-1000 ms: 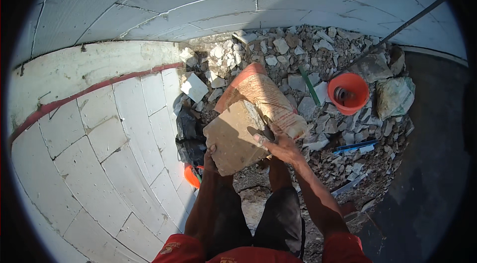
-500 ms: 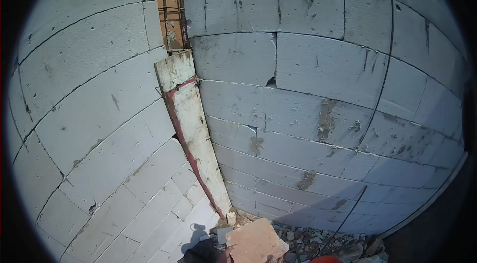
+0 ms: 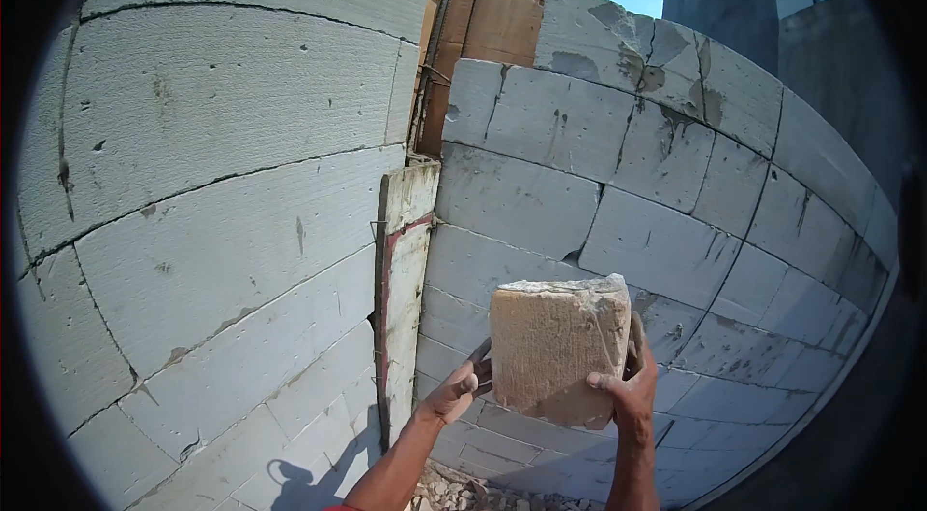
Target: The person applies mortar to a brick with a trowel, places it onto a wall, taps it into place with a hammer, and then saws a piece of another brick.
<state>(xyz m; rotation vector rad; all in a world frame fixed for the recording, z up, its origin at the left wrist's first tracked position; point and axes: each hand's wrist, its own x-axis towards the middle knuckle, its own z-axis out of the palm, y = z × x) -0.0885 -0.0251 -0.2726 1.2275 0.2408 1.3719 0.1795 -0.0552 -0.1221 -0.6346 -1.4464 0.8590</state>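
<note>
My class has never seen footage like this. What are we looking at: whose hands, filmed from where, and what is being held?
There is no machine here, just one person's bare hands. A wide fisheye camera on the person's head took this, so straight edges bend near the rim. The right hand grips one side of a rough tan block; the left hand is at its other side, but whether it touches is hard to tell. Behind, two pale block walls stand around an upright board. Rubble lies below.
</note>
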